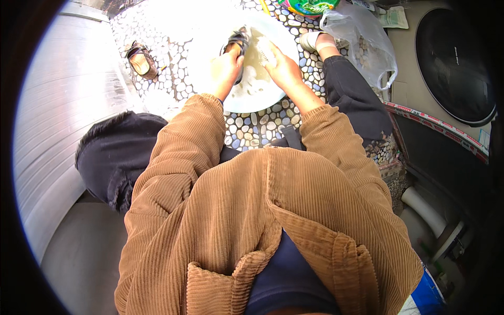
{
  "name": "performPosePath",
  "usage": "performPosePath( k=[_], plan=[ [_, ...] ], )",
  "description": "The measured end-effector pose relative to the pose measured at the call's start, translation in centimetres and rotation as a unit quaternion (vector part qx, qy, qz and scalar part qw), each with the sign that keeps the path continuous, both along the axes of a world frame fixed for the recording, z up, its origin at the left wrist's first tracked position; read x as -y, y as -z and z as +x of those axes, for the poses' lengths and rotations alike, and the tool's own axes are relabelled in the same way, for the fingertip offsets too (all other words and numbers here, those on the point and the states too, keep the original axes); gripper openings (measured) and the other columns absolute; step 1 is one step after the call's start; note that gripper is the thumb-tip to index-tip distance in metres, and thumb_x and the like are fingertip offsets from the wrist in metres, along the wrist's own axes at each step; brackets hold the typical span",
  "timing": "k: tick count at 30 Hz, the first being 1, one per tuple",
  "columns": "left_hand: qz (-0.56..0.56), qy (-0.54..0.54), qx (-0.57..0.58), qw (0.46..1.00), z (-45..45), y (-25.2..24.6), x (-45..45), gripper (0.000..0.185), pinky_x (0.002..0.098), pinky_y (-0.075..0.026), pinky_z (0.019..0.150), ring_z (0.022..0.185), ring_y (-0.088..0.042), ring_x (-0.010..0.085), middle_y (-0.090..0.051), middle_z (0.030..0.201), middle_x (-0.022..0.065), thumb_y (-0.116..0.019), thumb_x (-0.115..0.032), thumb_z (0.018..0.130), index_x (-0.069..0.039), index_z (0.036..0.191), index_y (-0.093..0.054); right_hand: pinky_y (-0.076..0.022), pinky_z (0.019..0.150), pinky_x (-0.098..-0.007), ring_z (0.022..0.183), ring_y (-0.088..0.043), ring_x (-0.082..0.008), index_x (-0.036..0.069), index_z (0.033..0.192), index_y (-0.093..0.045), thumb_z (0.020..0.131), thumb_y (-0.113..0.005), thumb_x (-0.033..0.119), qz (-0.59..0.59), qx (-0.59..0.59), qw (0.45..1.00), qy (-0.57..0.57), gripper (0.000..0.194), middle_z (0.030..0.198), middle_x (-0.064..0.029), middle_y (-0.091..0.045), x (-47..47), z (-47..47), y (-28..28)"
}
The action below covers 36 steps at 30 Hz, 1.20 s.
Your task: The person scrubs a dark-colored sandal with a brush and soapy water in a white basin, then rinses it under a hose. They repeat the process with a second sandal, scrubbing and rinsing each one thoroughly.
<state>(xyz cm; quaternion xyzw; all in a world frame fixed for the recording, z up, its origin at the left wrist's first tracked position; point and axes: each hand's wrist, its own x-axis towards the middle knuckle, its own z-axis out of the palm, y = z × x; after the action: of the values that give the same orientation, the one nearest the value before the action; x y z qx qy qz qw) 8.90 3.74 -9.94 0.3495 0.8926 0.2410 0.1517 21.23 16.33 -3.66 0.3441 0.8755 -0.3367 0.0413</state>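
Observation:
My left hand (227, 69) grips a dark strapped shoe (239, 37), which is partly blurred and tilted over a white basin (258, 105). In my right hand (284, 71) is a pale scrub brush (265, 52), its bristle side turned towards the shoe, a small gap to its left. Cloudy water (258, 75) with patches of foam lies in the basin beneath both hands. Off to the left, a matching-looking shoe (142, 63) with a tan insole rests on the pebbled floor. Glare washes out the basin's far left rim.
Pebble-set flooring (252, 128) surrounds the basin. A clear plastic bag (364, 43) lies to the right, near a green package (311, 6). Beyond it stands a pale appliance with a round black lid (454, 67). A ribbed metallic panel (75, 71) runs along the left.

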Motion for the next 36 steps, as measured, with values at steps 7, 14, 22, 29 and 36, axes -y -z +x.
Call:
performPosePath(
  k=[7, 14, 22, 29, 36],
  plan=[
    [-0.099, 0.081, -0.125, 0.984, -1.0, 2.9, 0.3, 0.074, 0.0461, -0.039, 0.096, 0.121, -0.042, 0.0335, -0.045, 0.130, 0.0175, -0.070, -0.046, 0.073, -0.009, 0.132, -0.043, -0.0473, 0.082, -0.0454, 0.093, -0.060, -0.0381, 0.018, 0.142, -0.027, 0.084, -0.056, 0.019, 0.033, 0.015, 0.999, 0.021, 0.064, 0.114, -0.0215, -0.057, -0.8, -2.5, 7.6],
    [-0.239, 0.093, 0.022, 0.966, -0.8, 7.5, -0.5, 0.092, 0.0507, -0.032, 0.103, 0.132, -0.027, 0.0398, -0.024, 0.144, 0.0242, -0.074, -0.039, 0.071, -0.013, 0.143, -0.024, -0.0477, 0.081, -0.0456, 0.093, -0.058, -0.0383, 0.025, 0.147, -0.006, 0.087, -0.049, 0.012, 0.013, 0.086, 0.992, -0.086, 0.075, 0.116, -0.0213, -0.051, -1.0, -5.2, 12.9],
    [0.087, -0.204, 0.289, 0.931, -3.0, 9.6, 0.5, 0.052, 0.0319, -0.043, 0.091, 0.103, -0.057, 0.0278, -0.059, 0.114, 0.0207, -0.066, -0.029, 0.083, 0.000, 0.122, -0.052, -0.0448, 0.088, -0.0437, 0.106, -0.056, -0.0357, 0.010, 0.144, -0.020, 0.090, -0.045, 0.031, -0.182, 0.162, 0.968, 0.057, 0.062, 0.113, -0.0260, -0.056, -4.0, -7.5, 14.1],
    [-0.011, -0.266, 0.644, 0.717, -4.1, 8.8, 1.4, 0.029, 0.0303, -0.048, 0.069, 0.075, -0.059, 0.0161, -0.063, 0.085, 0.0032, -0.061, -0.037, 0.083, -0.012, 0.097, -0.061, -0.0448, 0.086, -0.0467, 0.098, -0.057, -0.0415, 0.019, 0.143, -0.025, 0.087, -0.050, 0.020, -0.087, -0.074, 0.990, 0.076, 0.062, 0.108, -0.0251, -0.058, -2.9, -6.5, 15.2],
    [0.258, -0.235, 0.758, 0.552, 0.5, 6.6, 0.5, 0.036, 0.0424, -0.046, 0.085, 0.097, -0.056, 0.0218, -0.055, 0.111, 0.0063, -0.054, -0.036, 0.091, -0.021, 0.119, -0.037, -0.0389, 0.097, -0.0334, 0.115, -0.053, -0.0309, 0.027, 0.146, -0.019, 0.093, -0.043, 0.013, -0.342, -0.020, 0.935, 0.090, 0.060, 0.131, -0.0211, -0.049, -1.4, -5.4, 15.5]
  ],
)
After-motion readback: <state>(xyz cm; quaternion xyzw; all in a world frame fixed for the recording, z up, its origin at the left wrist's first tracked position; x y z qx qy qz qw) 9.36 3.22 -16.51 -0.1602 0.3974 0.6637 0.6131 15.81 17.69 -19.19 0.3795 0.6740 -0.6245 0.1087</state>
